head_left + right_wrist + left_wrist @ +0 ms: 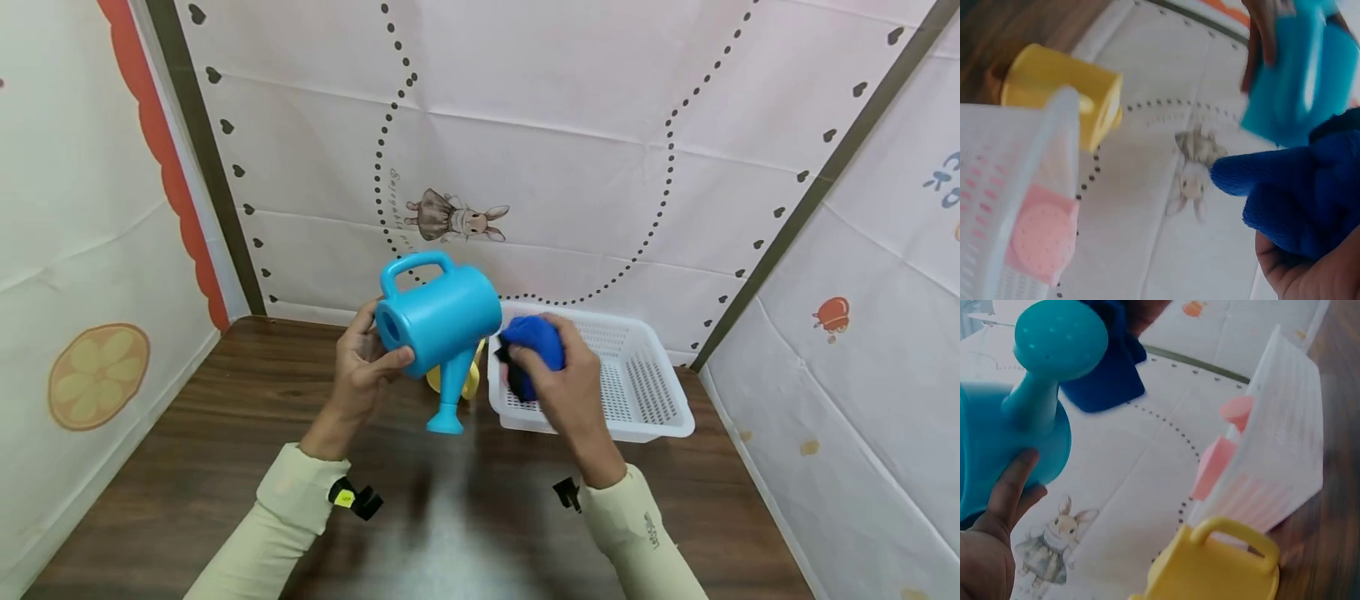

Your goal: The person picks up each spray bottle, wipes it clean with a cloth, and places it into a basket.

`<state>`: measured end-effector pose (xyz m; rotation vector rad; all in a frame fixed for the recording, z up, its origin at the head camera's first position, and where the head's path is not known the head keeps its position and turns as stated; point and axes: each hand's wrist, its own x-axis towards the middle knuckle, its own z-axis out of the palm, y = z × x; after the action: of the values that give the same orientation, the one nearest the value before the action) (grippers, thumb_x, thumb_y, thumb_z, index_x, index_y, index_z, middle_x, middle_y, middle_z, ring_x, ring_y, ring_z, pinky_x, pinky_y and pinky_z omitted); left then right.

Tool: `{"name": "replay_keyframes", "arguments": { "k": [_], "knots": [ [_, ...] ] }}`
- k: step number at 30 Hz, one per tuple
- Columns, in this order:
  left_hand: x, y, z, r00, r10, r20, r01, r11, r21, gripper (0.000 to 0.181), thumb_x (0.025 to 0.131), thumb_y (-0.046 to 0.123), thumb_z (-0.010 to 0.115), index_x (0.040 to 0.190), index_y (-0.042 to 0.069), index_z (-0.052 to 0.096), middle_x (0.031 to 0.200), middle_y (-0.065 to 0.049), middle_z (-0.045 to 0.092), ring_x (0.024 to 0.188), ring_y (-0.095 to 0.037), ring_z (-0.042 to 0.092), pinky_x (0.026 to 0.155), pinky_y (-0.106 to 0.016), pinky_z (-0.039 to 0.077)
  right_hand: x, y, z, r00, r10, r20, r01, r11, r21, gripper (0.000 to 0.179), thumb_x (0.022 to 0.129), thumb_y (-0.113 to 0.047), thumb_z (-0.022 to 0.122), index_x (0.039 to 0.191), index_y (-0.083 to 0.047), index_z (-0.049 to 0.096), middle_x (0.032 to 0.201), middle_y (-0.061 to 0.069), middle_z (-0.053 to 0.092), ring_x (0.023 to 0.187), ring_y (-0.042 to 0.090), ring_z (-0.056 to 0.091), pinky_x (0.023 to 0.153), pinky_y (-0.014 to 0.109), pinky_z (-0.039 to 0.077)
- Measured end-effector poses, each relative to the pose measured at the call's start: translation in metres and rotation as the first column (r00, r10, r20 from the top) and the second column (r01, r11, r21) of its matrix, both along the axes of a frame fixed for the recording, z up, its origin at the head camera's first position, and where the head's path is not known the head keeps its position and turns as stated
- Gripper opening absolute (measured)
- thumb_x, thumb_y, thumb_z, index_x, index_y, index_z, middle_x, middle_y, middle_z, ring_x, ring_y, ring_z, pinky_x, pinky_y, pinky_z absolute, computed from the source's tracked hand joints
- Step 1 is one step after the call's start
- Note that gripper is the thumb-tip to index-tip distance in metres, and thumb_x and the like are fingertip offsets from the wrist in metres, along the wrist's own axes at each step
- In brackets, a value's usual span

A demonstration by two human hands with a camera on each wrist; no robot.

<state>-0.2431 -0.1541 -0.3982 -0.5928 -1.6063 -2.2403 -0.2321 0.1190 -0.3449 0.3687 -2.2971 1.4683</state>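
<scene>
The blue watering can is held up above the tabletop, lying on its side in the air with its spout slanting down and its loop handle uppermost. It looks like smooth, hollow plastic, so it should be light and fairly stiff, hard to break but apt to turn or slip if the fingers rest only on the rounded body. The loop handle would be the surest place to take hold, with the body near the opening a fair second choice. The left hand has its grip round the body there, spread about as far as the can demands, thumb on the near side and fingers behind. The right hand has a narrower grip, bunching a soft blue cloth that should squash easily and not slide; whether it touches the can's base, I cannot tell. Beyond, a yellow watering can stands just beside the white basket, which holds a pink piece dotted with holes.
</scene>
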Motion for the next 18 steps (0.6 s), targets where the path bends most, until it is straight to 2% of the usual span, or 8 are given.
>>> {"name": "replay_keyframes", "arguments": {
  "k": [2,4,7,9,11,12,14,18],
  "knots": [
    [-0.001,-0.003,-0.003,0.998,-0.068,-0.015,0.068,0.998,-0.010,0.068,0.097,0.001,0.068,0.162,0.016,0.054,0.145,0.003,0.069,0.124,-0.014,0.072,0.090,-0.026,0.067,-0.005,0.008,0.003,1.000,-0.027,0.013,0.028,0.995,-0.098,0.051,0.099,-0.020,0.083,0.147,-0.010,0.068,0.144,0.020,0.073,0.127,0.043,0.071,0.099,0.069,0.064],
    [-0.002,-0.003,-0.008,0.984,-0.176,-0.037,0.175,0.984,-0.024,0.065,0.100,0.007,0.070,0.162,0.017,0.053,0.146,0.003,0.068,0.125,-0.013,0.072,0.094,-0.026,0.066,-0.010,0.012,0.006,1.000,-0.012,0.021,0.016,0.986,-0.164,0.051,0.101,-0.022,0.080,0.150,-0.011,0.066,0.148,0.019,0.070,0.132,0.043,0.068,0.104,0.071,0.062],
    [-0.002,-0.001,-0.015,0.934,-0.352,-0.059,0.351,0.936,-0.027,0.064,0.105,0.014,0.069,0.165,0.020,0.048,0.149,0.003,0.065,0.127,-0.012,0.071,0.099,-0.027,0.066,-0.016,0.010,0.008,0.998,0.042,0.038,-0.033,0.976,-0.215,0.051,0.105,-0.026,0.076,0.153,-0.011,0.062,0.153,0.018,0.066,0.138,0.041,0.064,0.109,0.073,0.059],
    [-0.002,0.002,-0.018,0.889,-0.451,-0.075,0.452,0.892,-0.009,0.062,0.110,0.020,0.065,0.168,0.020,0.043,0.150,0.002,0.063,0.130,-0.012,0.070,0.105,-0.030,0.065,-0.017,0.006,0.006,0.996,0.069,0.058,-0.054,0.972,-0.227,0.051,0.107,-0.027,0.074,0.153,-0.011,0.062,0.153,0.018,0.066,0.139,0.041,0.064,0.111,0.073,0.058],
    [-0.001,0.006,-0.018,0.860,-0.503,-0.083,0.507,0.862,0.033,0.062,0.112,0.025,0.060,0.170,0.021,0.038,0.151,0.001,0.061,0.130,-0.011,0.070,0.106,-0.029,0.064,-0.018,0.002,0.002,0.993,0.076,0.086,-0.056,0.974,-0.218,0.050,0.108,-0.028,0.072,0.154,-0.011,0.062,0.152,0.018,0.067,0.138,0.041,0.064,0.110,0.072,0.059],
    [-0.001,0.007,-0.017,0.857,-0.509,-0.085,0.514,0.856,0.055,0.064,0.113,0.028,0.059,0.171,0.020,0.035,0.151,0.000,0.060,0.129,-0.010,0.070,0.107,-0.028,0.064,-0.017,0.001,-0.001,0.992,0.076,0.102,-0.054,0.977,-0.208,0.049,0.108,-0.028,0.072,0.154,-0.011,0.062,0.152,0.018,0.067,0.137,0.042,0.065,0.110,0.071,0.059],
    [-0.001,0.009,-0.016,0.863,-0.499,-0.079,0.505,0.859,0.087,0.070,0.114,0.035,0.058,0.174,0.017,0.028,0.153,-0.002,0.058,0.129,-0.010,0.069,0.108,-0.028,0.063,-0.016,-0.002,-0.008,0.989,0.069,0.132,-0.045,0.983,-0.176,0.050,0.108,-0.027,0.072,0.154,-0.011,0.062,0.151,0.019,0.068,0.135,0.043,0.066,0.108,0.070,0.060],
    [0.000,0.012,-0.013,0.915,-0.404,0.009,0.399,0.908,0.130,0.085,0.110,0.047,0.059,0.177,0.017,0.017,0.159,-0.004,0.051,0.133,-0.013,0.064,0.111,-0.031,0.061,-0.010,-0.002,-0.020,0.981,0.074,0.179,-0.048,0.988,-0.144,0.051,0.107,-0.027,0.073,0.155,-0.013,0.063,0.152,0.018,0.068,0.134,0.044,0.068,0.106,0.070,0.061]
  ]
}}
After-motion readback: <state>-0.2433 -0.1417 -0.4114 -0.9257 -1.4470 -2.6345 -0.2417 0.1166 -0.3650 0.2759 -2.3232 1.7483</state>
